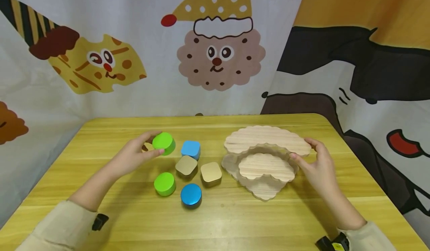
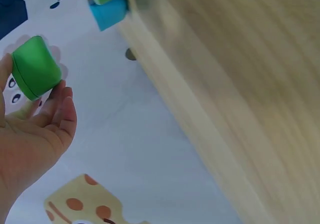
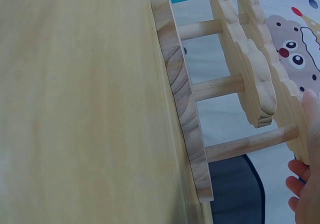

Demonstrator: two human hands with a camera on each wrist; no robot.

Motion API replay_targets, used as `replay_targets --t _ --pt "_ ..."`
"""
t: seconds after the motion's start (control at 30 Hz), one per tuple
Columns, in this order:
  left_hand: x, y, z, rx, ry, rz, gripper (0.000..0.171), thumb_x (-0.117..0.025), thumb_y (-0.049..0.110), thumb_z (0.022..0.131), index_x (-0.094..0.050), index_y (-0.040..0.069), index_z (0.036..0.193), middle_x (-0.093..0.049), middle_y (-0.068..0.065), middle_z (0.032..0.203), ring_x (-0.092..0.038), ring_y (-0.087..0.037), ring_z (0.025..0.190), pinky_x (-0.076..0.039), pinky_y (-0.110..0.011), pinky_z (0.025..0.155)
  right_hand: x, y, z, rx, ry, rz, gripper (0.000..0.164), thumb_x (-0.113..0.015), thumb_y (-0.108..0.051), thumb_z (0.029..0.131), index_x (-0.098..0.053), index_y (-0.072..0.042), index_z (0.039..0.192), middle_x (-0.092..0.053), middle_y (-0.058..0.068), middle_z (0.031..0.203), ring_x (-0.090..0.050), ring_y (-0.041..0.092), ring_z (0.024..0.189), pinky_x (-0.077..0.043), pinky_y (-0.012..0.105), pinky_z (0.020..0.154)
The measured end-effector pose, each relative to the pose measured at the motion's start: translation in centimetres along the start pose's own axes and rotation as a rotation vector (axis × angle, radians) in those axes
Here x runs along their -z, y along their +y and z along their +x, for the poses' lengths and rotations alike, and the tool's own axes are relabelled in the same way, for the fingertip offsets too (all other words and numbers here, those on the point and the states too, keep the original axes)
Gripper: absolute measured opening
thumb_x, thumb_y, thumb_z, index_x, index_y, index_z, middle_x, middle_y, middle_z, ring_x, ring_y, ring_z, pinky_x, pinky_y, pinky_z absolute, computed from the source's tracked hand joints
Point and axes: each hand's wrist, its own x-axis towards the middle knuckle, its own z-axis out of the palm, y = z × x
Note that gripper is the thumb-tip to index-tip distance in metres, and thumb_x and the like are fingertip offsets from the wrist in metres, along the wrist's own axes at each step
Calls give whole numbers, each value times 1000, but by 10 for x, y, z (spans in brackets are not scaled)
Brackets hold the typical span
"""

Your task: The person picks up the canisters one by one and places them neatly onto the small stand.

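Note:
My left hand (image 1: 132,157) pinches a green round tin (image 1: 163,143) between thumb and fingers, raised above the table at the left of the group. In the left wrist view, a seam runs near one edge of this green tin (image 2: 36,66). The right hand (image 1: 321,171) grips the right end of the upper shelf (image 1: 262,137) of a tiered wooden stand. A smaller scalloped shelf (image 1: 266,167) sits below it. Round dowels (image 3: 218,87) join both shelves to the base (image 3: 185,104), which rests on the table.
Between the hands stand a light-blue square tin (image 1: 190,149), two gold square tins (image 1: 186,165), another green round tin (image 1: 164,184) and a dark-blue round tin (image 1: 191,195). A printed cartoon curtain (image 1: 134,105) hangs behind the wooden table's (image 1: 215,228) back edge.

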Motion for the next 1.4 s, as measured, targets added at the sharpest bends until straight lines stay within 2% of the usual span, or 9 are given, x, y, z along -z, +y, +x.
replay_targets --t 0.27,0.67,1.07,1.4 --pt "-3 17 3 -21 22 15 59 -65 33 93 -44 5 140 -59 -7 116 -50 -22 103 -42 -42 82 0 -1 0 8 13 -10 68 -81 -15 78 -46 8 131 -50 29 123 -43 44 116 -33 59 92" --pt "-17 37 8 -58 79 -48 55 -69 36 89 -50 12 135 -59 -1 111 -49 -20 98 -42 -45 82 0 1 0 1 0 -7 71 -79 -19 80 -43 8 135 -47 31 126 -41 48 118 -30 62 95" --pt "-35 55 14 -99 120 -103 56 -74 29 85 -53 8 132 -60 -1 104 -51 -20 93 -44 -44 81 0 0 -2 11 9 -12 69 -80 -16 79 -45 7 133 -50 28 125 -42 44 117 -33 59 92" --pt "-49 73 25 -144 151 -112 55 -76 24 83 -55 6 130 -62 -1 102 -54 -19 90 -46 -38 78 -1 2 -1 10 14 -11 67 -79 -17 81 -45 8 133 -50 28 125 -43 44 117 -33 58 92"
